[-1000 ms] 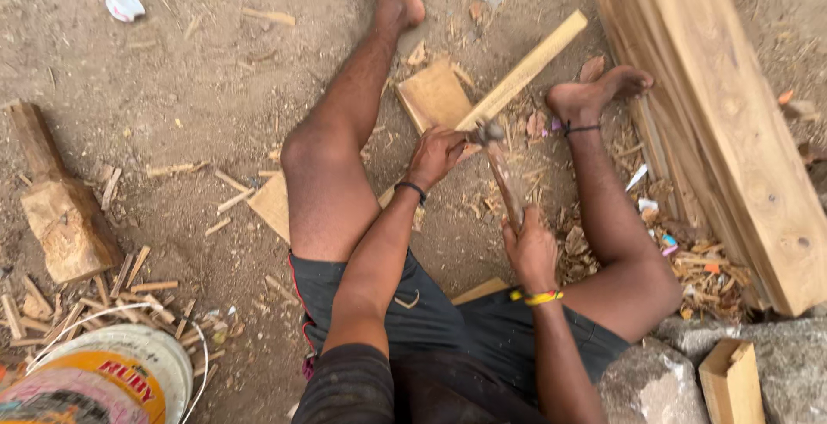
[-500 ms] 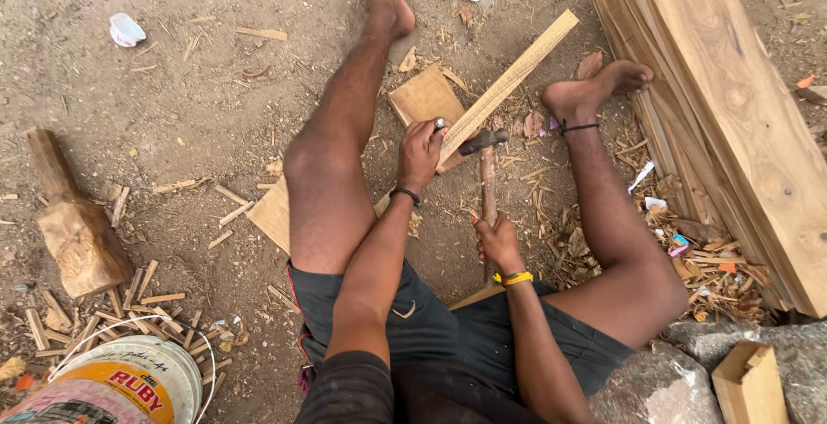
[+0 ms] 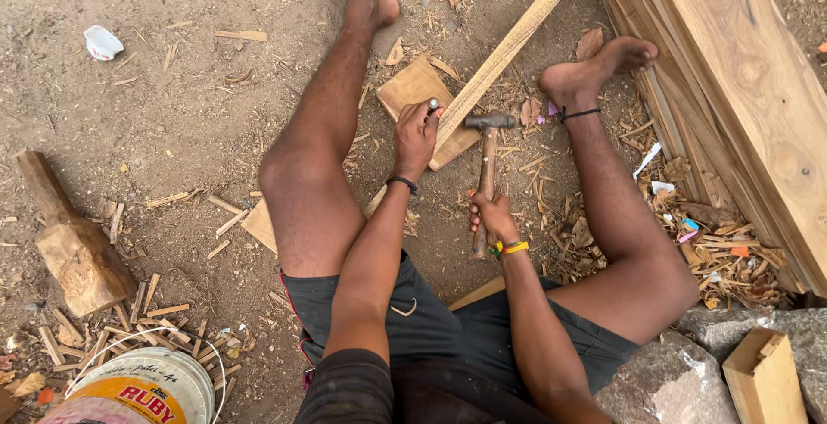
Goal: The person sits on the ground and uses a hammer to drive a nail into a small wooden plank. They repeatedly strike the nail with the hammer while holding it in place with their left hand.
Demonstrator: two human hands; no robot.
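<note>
Left hand (image 3: 416, 135) grips our chisel (image 3: 432, 106) upright on the long wood strip (image 3: 508, 45); right hand (image 3: 494, 217) closed round the hammer (image 3: 488, 144), head beside it; a glancing strike could hit our knuckles.

A wooden-handled hammer (image 3: 487, 174) stands nearly upright, its metal head against a long pale wooden slat (image 3: 508, 49). The slat lies diagonally across a square board (image 3: 413, 88) on dirt.
</note>
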